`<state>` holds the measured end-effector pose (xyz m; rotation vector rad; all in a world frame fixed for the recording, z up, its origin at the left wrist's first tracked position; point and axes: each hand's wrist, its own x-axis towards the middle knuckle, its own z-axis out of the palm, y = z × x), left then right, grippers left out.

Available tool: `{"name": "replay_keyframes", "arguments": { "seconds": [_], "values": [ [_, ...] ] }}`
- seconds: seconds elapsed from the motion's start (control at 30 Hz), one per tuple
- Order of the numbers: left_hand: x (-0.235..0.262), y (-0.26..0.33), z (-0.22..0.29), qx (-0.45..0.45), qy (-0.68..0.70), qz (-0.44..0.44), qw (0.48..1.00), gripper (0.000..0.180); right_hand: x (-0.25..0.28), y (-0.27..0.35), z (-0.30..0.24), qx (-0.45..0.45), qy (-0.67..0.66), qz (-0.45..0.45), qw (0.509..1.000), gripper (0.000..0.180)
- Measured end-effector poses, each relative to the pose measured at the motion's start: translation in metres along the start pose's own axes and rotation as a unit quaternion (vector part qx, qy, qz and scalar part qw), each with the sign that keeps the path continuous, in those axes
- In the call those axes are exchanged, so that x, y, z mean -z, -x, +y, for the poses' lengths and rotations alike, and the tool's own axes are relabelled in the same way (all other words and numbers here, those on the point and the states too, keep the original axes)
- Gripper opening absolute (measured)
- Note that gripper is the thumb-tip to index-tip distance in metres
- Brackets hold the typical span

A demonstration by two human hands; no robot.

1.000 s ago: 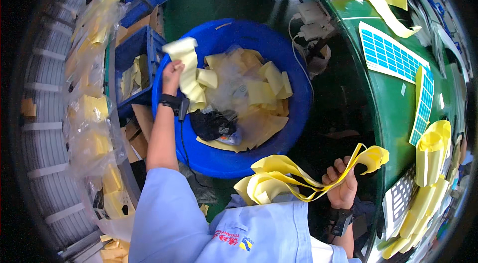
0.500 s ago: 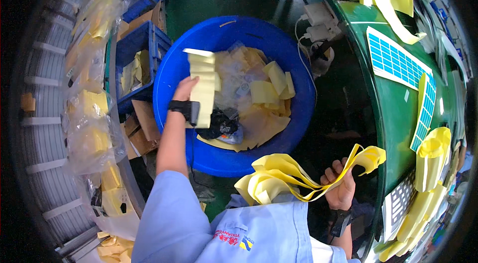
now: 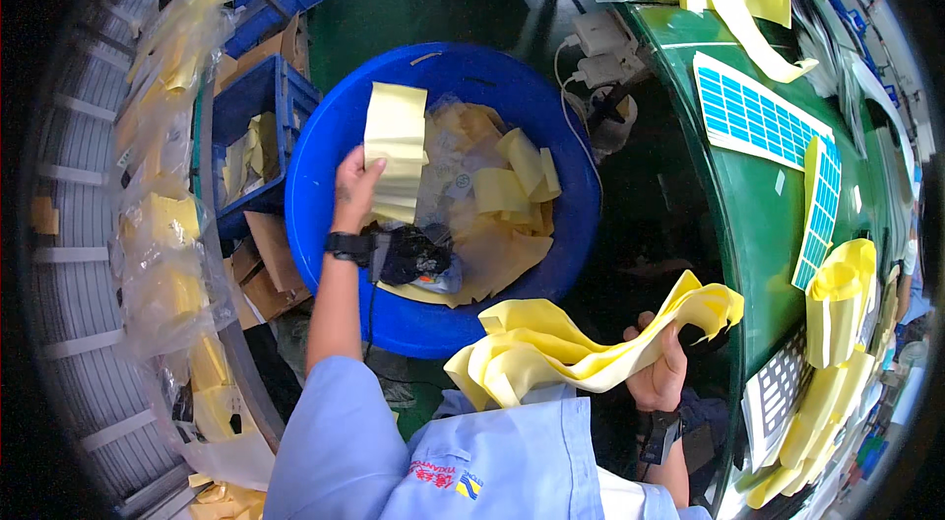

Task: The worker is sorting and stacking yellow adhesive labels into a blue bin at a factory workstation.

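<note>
1. The left hand is stretched out over the blue tub on the floor, fingers clamped on the lower left edge of a pale yellow sheet.
2. A second ago that sheet was crumpled and bent over the tub's left rim. Half a second ago it hung lower beside the wrist. Now it stands upright and nearly flat, lifted further in over the tub's contents.
3. The left wrist carries a black strap, with a dark bundle just beside it inside the tub.
4. The tub holds more yellow scraps and crumpled clear plastic, much as in the earlier frames.
5. The right hand sits low, near the near edge of the green tabletop, fingers closed around a bunch of long yellow strips.
6. That bunch fans out to the left over the light blue shirt and curls up to the right; its place has hardly changed across the three frames.
7. On the tabletop lie sheets of blue labels, and more yellow strips lie toward its right edge.
8. Blue crates stand on the floor left of the tub.
</note>
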<state>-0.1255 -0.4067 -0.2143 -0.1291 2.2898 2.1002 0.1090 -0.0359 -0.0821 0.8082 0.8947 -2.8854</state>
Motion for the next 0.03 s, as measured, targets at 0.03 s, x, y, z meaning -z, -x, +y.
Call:
{"name": "replay_keyframes", "arguments": {
  "seconds": [0.03],
  "values": [
    [0.0004, 0.0049, 0.0211, -0.033, 0.011, 0.008, 0.999, 0.042, 0.0063, -0.0008, 0.0008, -0.004, 0.000, -0.017, 1.000, 0.027]
  ]
}}
